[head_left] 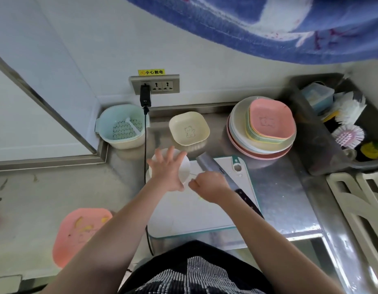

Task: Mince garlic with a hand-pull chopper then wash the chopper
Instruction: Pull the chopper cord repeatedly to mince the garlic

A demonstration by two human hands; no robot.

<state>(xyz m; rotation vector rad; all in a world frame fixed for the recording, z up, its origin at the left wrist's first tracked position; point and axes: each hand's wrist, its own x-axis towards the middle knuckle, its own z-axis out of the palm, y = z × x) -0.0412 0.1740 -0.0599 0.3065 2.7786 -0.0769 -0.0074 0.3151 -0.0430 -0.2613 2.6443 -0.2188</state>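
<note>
The white round hand-pull chopper (185,168) stands at the far left corner of the white cutting board (194,217). My left hand (168,171) lies flat on its lid with fingers spread, holding it down. Just right of it, my right hand (209,185) is closed in a fist; a thin cord runs from the chopper to this fist, and the pull handle is hidden inside it. No garlic is visible; the chopper's inside is hidden. A kitchen knife (207,164) lies diagonally on the board behind my right hand.
A cream bowl (189,129) and a blue-and-cream strainer basket (122,126) stand at the back of the steel counter. Stacked plates (262,132) sit right. The sink (319,145) holds brushes (347,135). A black cable (145,145) hangs from the wall socket beside the chopper.
</note>
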